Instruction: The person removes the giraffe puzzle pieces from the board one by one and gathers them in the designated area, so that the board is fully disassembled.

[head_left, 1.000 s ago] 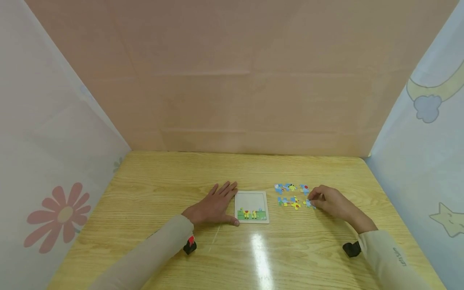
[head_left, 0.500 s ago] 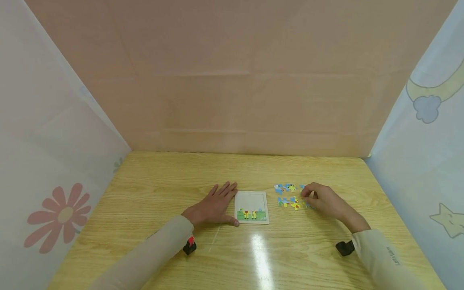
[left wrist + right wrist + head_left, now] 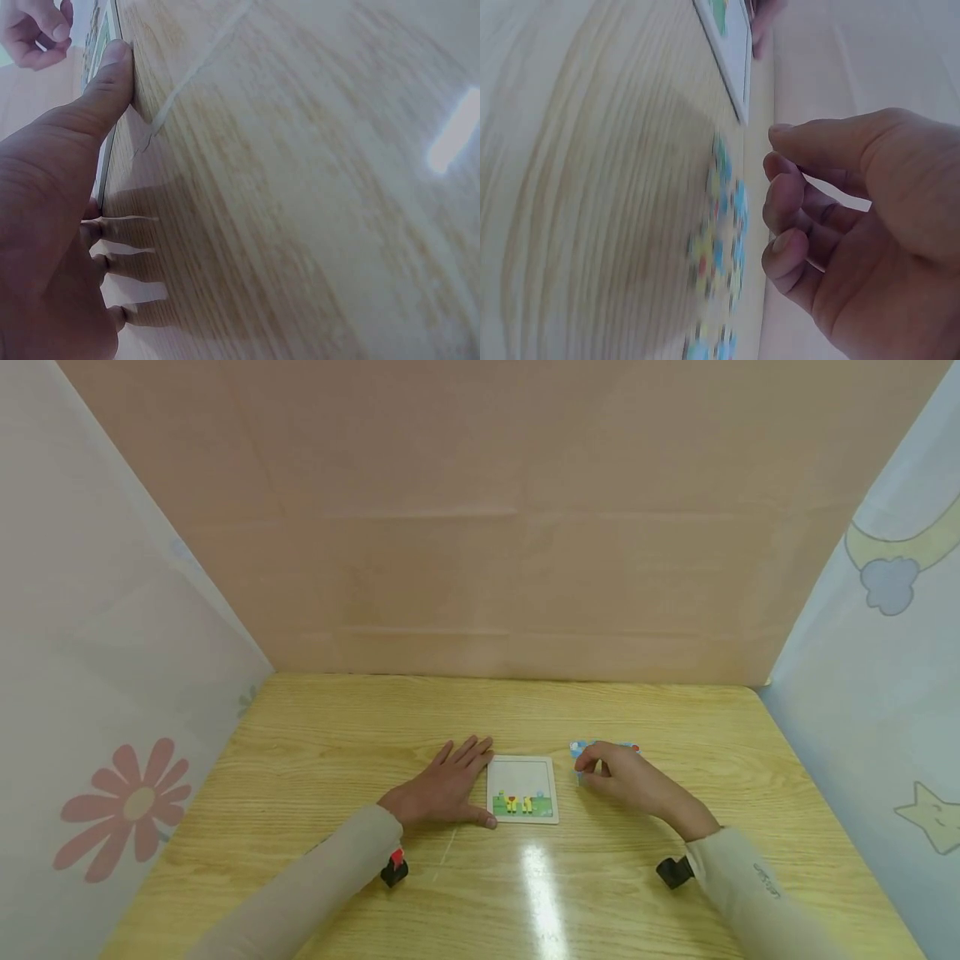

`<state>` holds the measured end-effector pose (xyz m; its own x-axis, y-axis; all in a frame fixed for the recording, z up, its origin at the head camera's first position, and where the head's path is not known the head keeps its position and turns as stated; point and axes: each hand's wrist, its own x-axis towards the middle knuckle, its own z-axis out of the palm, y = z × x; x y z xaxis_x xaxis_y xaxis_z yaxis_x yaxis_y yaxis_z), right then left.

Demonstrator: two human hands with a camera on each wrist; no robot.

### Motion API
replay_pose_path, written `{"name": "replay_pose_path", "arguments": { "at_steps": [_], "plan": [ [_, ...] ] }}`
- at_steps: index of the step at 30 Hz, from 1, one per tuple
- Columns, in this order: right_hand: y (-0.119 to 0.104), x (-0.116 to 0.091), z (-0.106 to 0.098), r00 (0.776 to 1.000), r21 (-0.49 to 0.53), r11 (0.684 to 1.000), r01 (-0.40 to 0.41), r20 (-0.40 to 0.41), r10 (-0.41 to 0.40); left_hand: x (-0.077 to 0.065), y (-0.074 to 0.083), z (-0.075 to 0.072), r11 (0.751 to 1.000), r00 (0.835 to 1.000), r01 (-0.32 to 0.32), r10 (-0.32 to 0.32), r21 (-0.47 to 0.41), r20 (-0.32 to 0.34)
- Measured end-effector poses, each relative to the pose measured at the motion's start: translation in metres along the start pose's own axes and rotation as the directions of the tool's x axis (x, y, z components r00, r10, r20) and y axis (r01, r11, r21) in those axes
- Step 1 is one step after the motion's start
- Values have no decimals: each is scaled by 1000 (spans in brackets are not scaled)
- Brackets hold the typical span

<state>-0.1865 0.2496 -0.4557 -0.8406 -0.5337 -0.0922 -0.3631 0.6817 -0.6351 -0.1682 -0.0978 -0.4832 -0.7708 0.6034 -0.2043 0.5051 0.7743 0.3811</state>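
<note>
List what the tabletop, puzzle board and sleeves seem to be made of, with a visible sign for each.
Tabletop: wood or wood-look laminate, glossy; grain streaks and a bright glare show, though the grain could be printed.
Puzzle board: thin wood or card, perhaps; it looks flat and stiff, with a pale border.
Sleeves: probably soft, matte cloth; they drape without shine.

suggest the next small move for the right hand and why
Probably lower the right hand onto the loose puzzle pieces and pinch one: it hangs over them, no piece shows between its fingertips, and the upper part of the puzzle board is bare while the left hand rests at its edge.
</note>
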Motion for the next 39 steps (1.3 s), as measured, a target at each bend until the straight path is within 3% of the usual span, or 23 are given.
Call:
{"name": "replay_pose_path", "arguments": {
  "at_steps": [12, 23, 30, 39],
  "plan": [
    [-34, 33, 38, 989, -72, 990, 119, 91, -112, 2, -1, 0, 1000, 1000, 14, -14, 23, 2],
    [-58, 51, 60, 979, -69, 991, 112, 177, -99, -1, -1, -1, 1000, 1000, -1, 1, 4, 4],
    [-66, 55, 68, 974, -88, 986, 141, 191, -122, -1, -1, -1, 1000, 1000, -3, 3, 19, 3],
    [-76, 54, 69, 974, -76, 994, 74, 220, -55, -2, 0, -2, 1000, 1000, -5, 5, 18, -2]
  ]
}}
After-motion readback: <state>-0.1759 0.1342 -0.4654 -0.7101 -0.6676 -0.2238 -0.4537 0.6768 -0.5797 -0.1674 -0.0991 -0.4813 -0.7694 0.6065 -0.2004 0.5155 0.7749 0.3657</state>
